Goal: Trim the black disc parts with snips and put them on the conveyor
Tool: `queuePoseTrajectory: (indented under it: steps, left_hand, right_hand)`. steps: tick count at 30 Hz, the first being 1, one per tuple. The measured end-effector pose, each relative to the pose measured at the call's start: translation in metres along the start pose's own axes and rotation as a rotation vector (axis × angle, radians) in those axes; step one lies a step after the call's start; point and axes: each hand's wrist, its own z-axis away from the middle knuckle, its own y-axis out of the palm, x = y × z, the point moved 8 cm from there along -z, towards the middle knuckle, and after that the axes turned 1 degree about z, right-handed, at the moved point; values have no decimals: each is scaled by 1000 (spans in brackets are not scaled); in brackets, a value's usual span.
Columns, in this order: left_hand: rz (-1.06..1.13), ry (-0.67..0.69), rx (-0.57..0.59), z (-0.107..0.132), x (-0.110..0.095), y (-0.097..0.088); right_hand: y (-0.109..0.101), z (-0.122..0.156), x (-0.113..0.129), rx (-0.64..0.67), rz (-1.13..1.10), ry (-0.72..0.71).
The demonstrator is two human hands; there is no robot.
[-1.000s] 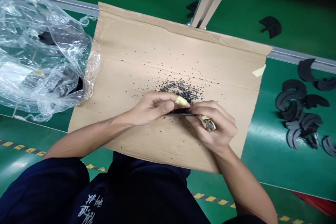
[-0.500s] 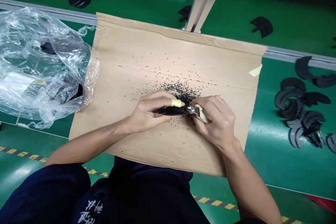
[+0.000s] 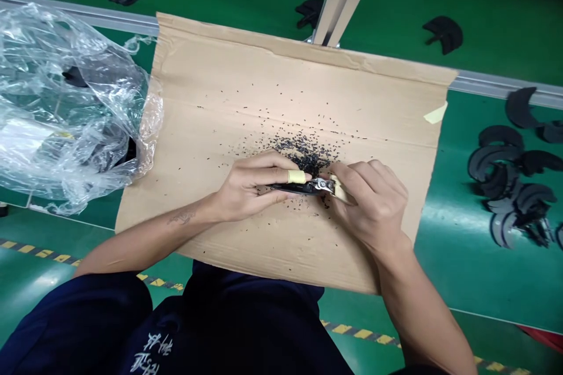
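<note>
Between the thumb and fingers of my left hand [image 3: 250, 187] is a black curved plastic part [image 3: 292, 188], held edge-on. Pale yellow tape wraps one finger of that hand. My right hand [image 3: 369, 196] is closed around a pair of nippers [image 3: 324, 185] with a metal head and pale handles. The metal jaws meet the right end of the black part; whether they are closed on it I cannot tell. Just beyond both hands lies a dense scatter of tiny black clippings [image 3: 303, 149] on a cardboard sheet [image 3: 211, 76].
A clear plastic bag [image 3: 101, 82] with dark parts inside lies at left. Several black curved parts [image 3: 501, 155] are piled on the green surface at right, others [image 3: 444, 34] at the back. A metal post [image 3: 347, 0] rises behind the cardboard. Yellow tape [image 3: 435, 113] sits near its right edge.
The black part has turned and sits further inside my left hand, so less of it shows. My right hand and the nippers have shifted slightly right. The view has moved a little.
</note>
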Motion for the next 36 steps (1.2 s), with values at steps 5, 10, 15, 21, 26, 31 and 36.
queuePoseTrajectory:
  steps: [5, 10, 15, 21, 26, 31, 36]
  left_hand:
    - [13, 1, -11, 0, 1, 1]
    - [42, -22, -10, 1, 2, 3]
    - [21, -11, -19, 1, 0, 3]
    - [-34, 11, -28, 0, -3, 2]
    - [-120, 51, 20, 0, -5, 6]
    - [-260, 18, -26, -2, 0, 0]
    - [-35, -182, -172, 2, 16, -10]
  right_hand:
    - [-3, 0, 4, -24, 36, -20]
    - [-3, 2, 6, -45, -2, -3]
    - [0, 1, 2, -23, -144, 39]
    - [2, 1, -3, 10, 58, 54]
    - [7, 1, -4, 50, 110, 54]
    - [9, 3, -8, 47, 42, 83]
    - [12, 2, -17, 68, -452, 291]
